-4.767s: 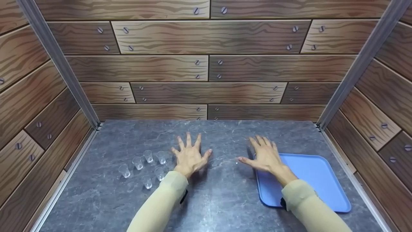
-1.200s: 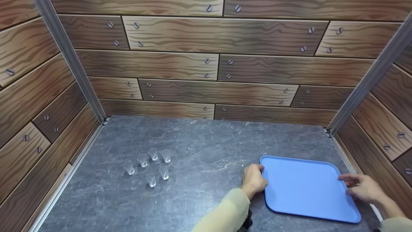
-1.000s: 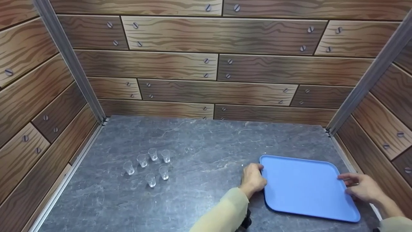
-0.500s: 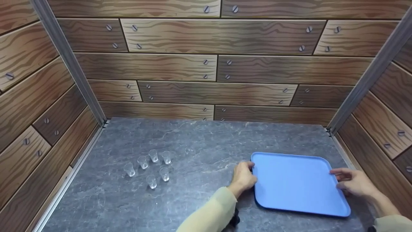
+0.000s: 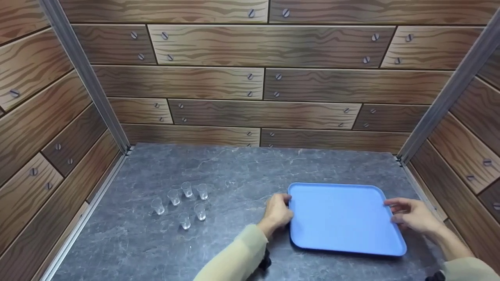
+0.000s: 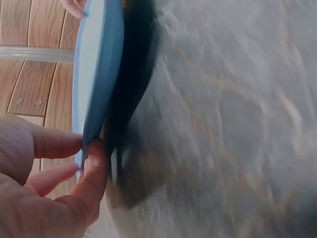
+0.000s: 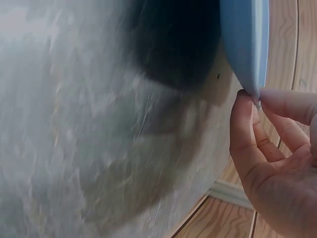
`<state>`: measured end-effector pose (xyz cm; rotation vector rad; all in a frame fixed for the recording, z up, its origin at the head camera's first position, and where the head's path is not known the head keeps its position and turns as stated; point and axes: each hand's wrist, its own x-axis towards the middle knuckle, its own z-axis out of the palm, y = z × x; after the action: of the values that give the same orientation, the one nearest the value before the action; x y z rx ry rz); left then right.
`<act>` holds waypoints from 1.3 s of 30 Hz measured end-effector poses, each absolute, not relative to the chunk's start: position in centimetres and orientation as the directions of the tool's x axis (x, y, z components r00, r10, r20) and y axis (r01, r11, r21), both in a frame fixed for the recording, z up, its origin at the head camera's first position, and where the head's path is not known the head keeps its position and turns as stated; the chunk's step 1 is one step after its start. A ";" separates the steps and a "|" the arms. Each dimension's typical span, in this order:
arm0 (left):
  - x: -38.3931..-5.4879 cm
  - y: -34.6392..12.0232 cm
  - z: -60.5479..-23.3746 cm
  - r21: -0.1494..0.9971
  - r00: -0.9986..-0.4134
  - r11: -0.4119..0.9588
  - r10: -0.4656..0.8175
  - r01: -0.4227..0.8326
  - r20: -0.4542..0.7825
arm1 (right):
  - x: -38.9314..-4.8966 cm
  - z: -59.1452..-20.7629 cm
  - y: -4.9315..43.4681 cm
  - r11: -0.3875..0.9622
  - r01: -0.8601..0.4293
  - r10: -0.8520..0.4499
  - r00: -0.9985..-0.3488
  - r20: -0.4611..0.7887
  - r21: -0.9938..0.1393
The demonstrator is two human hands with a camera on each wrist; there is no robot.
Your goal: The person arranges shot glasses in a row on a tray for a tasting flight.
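A blue rectangular tray (image 5: pixel 343 218) lies between my two hands on the right half of the table in the head view. My left hand (image 5: pixel 278 210) pinches its left edge. On the opposite edge, my right hand (image 5: pixel 416 214) pinches the rim between thumb and fingers. The left wrist view shows the tray's side (image 6: pixel 101 74) with thumb and fingers on either face and a dark shadow beneath it. In the right wrist view the tray's corner (image 7: pixel 245 44) is nipped at the fingertips, above its shadow on the tabletop.
Several small clear cups (image 5: pixel 187 190) stand upright in a cluster on the left of the grey marbled table (image 5: pixel 234 168). Wood-patterned walls (image 5: pixel 203 82) close in the back and both sides, with metal posts (image 5: pixel 84 74) at the corners.
Earlier both hands were spread open, the right one over the tray. Since then they have gripped its two side edges, and the tray has shifted left along with them. The cups stay put.
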<state>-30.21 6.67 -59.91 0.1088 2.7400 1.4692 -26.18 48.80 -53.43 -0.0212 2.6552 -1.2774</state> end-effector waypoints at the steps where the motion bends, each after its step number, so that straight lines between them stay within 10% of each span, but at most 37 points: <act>1: -30.4 6.3 -60.3 0.827 -0.997 0.560 0.071 0.054 0.018 | -26.2 -53.5 48.4 0.618 0.073 -0.097 -0.981 -0.168 -0.783; 12: -28.6 0.8 -56.1 0.852 -0.993 0.523 0.097 -0.006 -0.066 | -26.6 -54.1 44.1 0.506 0.130 -0.107 -0.971 -0.212 -0.853; 39: -31.9 -10.0 -64.1 0.703 -0.994 0.703 0.087 0.111 0.069 | -28.0 -56.9 33.5 0.479 0.057 -0.142 -0.980 -0.141 -0.876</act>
<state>-31.93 -9.99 -64.15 0.1699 2.9272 1.2108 -27.98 33.49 -56.91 -0.0737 2.5289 -1.5095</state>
